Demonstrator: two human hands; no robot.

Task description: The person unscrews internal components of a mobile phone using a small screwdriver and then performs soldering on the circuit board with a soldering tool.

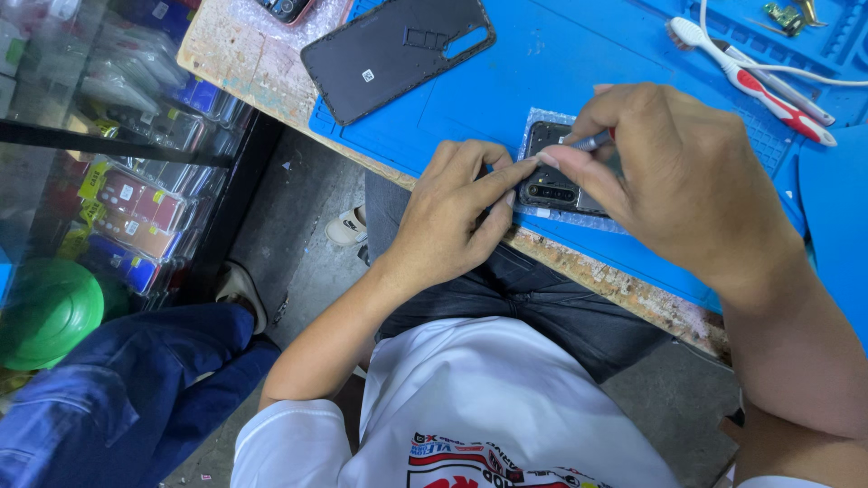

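Observation:
An opened black phone [548,172] lies on a clear plastic sheet on the blue work mat [542,54], near the table's front edge. My left hand [452,212] steadies the phone's left end, its index finger stretched across the top. My right hand [669,172] covers the phone's right part and pinches a thin metal tool [592,141] whose tip rests on the phone's upper edge. The phone's removed dark back cover [398,50] lies face down on the mat, up and to the left.
A white and red toothbrush [755,81] and a white cable [796,72] lie at the mat's upper right, with small brass parts [787,15] beyond. A glass display case [117,136] with packaged goods stands at left. Another person's blue-trousered leg [117,398] is at lower left.

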